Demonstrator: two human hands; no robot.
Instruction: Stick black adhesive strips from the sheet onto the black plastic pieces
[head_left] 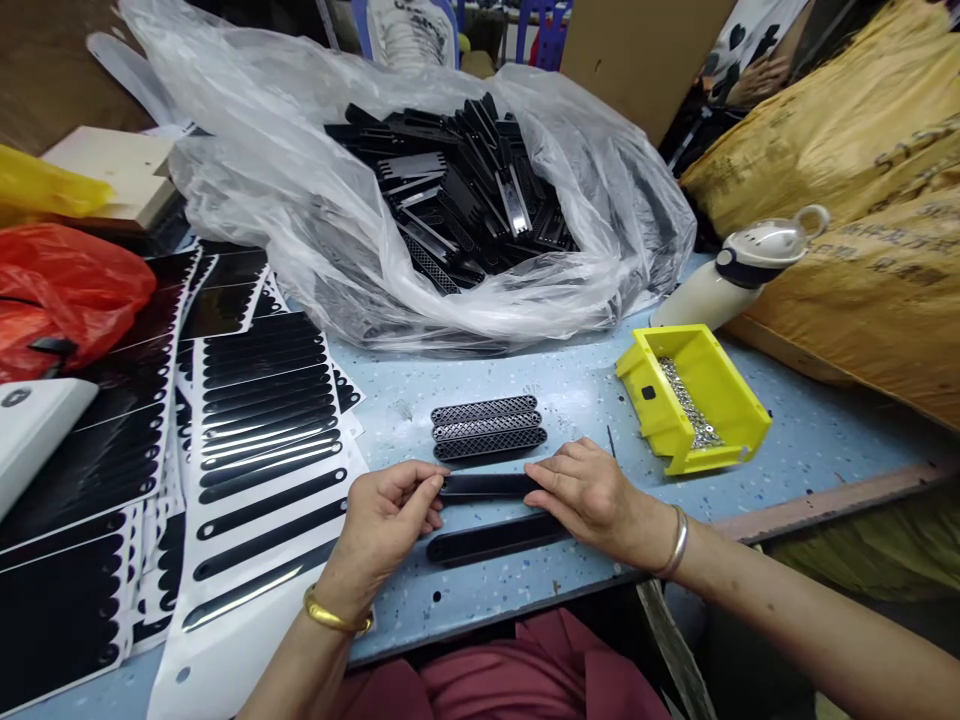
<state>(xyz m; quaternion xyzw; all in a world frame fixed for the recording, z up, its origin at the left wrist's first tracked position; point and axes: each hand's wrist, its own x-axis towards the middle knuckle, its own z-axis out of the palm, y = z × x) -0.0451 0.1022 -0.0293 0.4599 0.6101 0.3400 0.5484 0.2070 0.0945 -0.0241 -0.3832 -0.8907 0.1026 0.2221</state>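
Between my two hands lies a long black strip-shaped part (487, 486), rounded at the ends, on the blue table. My left hand (397, 505) pinches its left end with thumb and fingers. At the other end, the fingers of my right hand (589, 495) press down on the strip and cover its tip. A second black strip (487, 541) lies just nearer to me, its right end partly under my right hand. Behind the held strip, several black pieces with a lattice pattern (489, 428) sit side by side.
A yellow bin (694, 400) of small metal nuts (686, 400) stands at right, beside a white bottle (750, 265). Clear plastic (465, 325) surrounds a heap of black parts (480, 190) at the back. Sheets of black stickers (262, 470) and a red bag (75, 290) lie left.
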